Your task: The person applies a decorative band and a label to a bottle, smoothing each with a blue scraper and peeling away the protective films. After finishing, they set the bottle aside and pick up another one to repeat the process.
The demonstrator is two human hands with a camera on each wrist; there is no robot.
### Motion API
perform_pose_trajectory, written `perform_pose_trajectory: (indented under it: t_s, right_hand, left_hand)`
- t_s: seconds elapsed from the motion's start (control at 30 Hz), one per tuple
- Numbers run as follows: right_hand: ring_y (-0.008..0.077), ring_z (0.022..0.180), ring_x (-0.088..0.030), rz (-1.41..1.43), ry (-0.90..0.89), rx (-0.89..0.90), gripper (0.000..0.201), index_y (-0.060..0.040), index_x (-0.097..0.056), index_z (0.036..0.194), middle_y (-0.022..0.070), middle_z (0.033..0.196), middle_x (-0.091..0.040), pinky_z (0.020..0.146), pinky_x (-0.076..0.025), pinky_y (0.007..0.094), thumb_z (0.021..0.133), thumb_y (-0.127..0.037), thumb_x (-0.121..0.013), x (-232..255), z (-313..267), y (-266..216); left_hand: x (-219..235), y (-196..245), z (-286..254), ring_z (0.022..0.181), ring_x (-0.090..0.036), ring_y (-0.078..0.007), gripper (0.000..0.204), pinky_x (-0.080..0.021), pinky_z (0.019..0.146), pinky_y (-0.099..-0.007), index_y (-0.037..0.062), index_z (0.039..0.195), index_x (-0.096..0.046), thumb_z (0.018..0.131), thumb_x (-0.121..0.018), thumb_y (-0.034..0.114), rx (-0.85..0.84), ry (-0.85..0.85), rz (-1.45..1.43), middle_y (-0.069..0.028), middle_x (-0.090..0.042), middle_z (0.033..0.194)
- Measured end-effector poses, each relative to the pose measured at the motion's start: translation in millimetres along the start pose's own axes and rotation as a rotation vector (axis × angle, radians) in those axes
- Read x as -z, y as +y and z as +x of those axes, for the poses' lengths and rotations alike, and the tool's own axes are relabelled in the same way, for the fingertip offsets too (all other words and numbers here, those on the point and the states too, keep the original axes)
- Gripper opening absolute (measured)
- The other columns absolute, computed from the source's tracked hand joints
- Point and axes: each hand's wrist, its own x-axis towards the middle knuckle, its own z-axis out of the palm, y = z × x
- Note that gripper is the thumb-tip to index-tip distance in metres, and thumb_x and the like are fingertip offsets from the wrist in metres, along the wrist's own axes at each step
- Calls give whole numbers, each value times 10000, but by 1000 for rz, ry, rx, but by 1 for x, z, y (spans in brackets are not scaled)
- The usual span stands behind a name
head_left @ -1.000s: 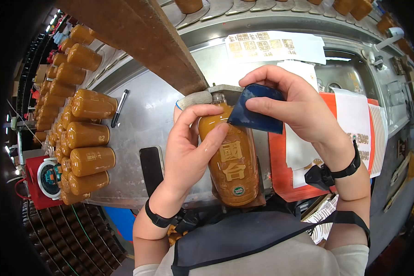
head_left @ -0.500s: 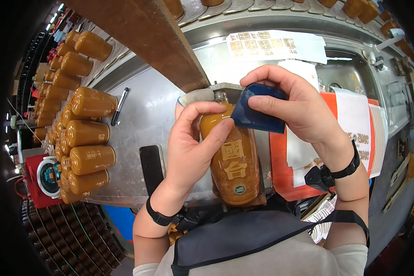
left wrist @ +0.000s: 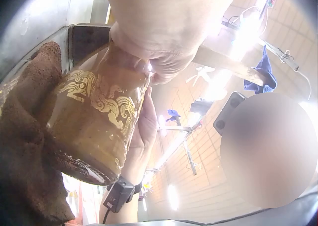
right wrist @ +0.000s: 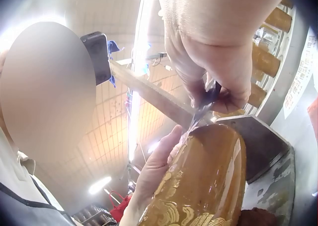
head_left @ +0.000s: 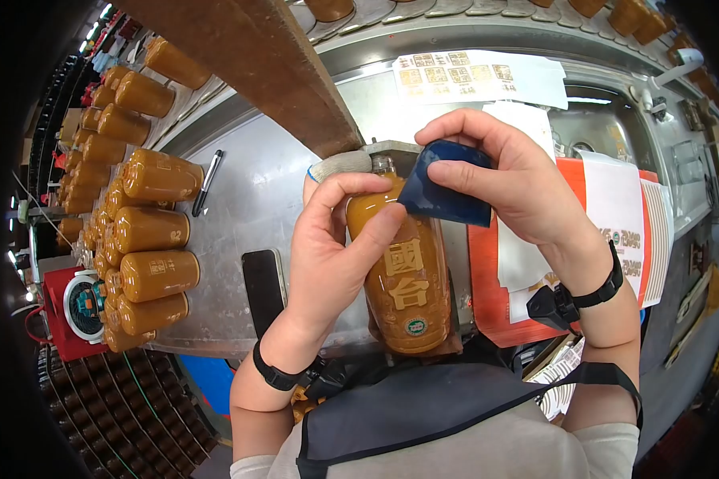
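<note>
An amber bottle [head_left: 407, 275] with gold characters lies lengthwise on the steel table [head_left: 248, 199], its neck pointing away from me. My left hand [head_left: 331, 239] grips its shoulder, thumb and fingers curled over the upper body. My right hand [head_left: 503, 180] pinches a dark blue scraper card [head_left: 443, 191] and holds its edge against the bottle's shoulder. In the left wrist view the bottle [left wrist: 94, 116] rests on a brown cloth [left wrist: 30, 151]. The right wrist view has the card's edge [right wrist: 201, 111] touching the bottle [right wrist: 208, 181].
Several amber bottles [head_left: 148, 247] lie in rows at the left. A pen [head_left: 206, 185] and a black phone [head_left: 262, 289] lie on the table. A wooden beam [head_left: 248, 56] crosses overhead. Orange and white label sheets [head_left: 615, 215] are stacked at the right.
My right hand has shifted the blue card slightly up and left along the bottle's shoulder. The left hand keeps its grip, and the bottle stays put.
</note>
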Motion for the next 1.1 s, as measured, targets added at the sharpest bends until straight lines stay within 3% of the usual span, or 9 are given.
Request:
perform_pose_trajectory:
  t_s: [0.13, 0.3, 0.63, 0.8, 1.1]
  right_hand:
    - [75, 937, -621, -7, 44, 30, 304, -52, -618, 1205, 23, 1023, -655, 835, -525, 228, 926, -138, -702, 3, 0, 2]
    - [62, 910, -622, 85, 113, 25, 303, -41, -614, 1218, 28, 1027, -656, 802, -521, 200, 930, -95, -691, 9, -2, -3]
    - [50, 885, -627, 85, 198, 14, 302, -30, -606, 1247, 31, 1020, -662, 778, -509, 183, 960, -112, -658, 7, -7, -3]
    - [47, 882, -620, 95, 192, 8, 283, -26, -611, 1239, 25, 1017, -657, 782, -502, 182, 979, -134, -635, 7, -9, 0]
    - [13, 842, -597, 102, 210, 15, 245, -30, -619, 1229, -8, 974, -645, 737, -486, 157, 1008, -131, -591, 12, -10, 4]
  left_hand:
    - [0, 2, 0, 1061, -600, -125, 248, -492, 906, -259, 19, 1124, -610, 898, -711, 14, 55, -25, 3, -47, -522, 1157]
    - [1, -1, 2, 1042, -599, -110, 207, -496, 888, -248, 14, 1128, -613, 932, -678, 34, -76, -20, 45, -43, -526, 1147]
    - [6, -5, 4, 1035, -586, -99, 164, -496, 896, -235, 9, 1128, -621, 970, -636, 52, -50, -19, 45, -36, -482, 1150]
    - [1, -4, 4, 1037, -590, -101, 167, -501, 902, -238, 7, 1132, -617, 975, -636, 61, -126, -31, 31, -41, -478, 1166]
    - [3, 2, 2, 1057, -588, -110, 218, -485, 922, -248, 8, 1161, -605, 954, -658, 57, -15, -35, -13, -47, -532, 1170]
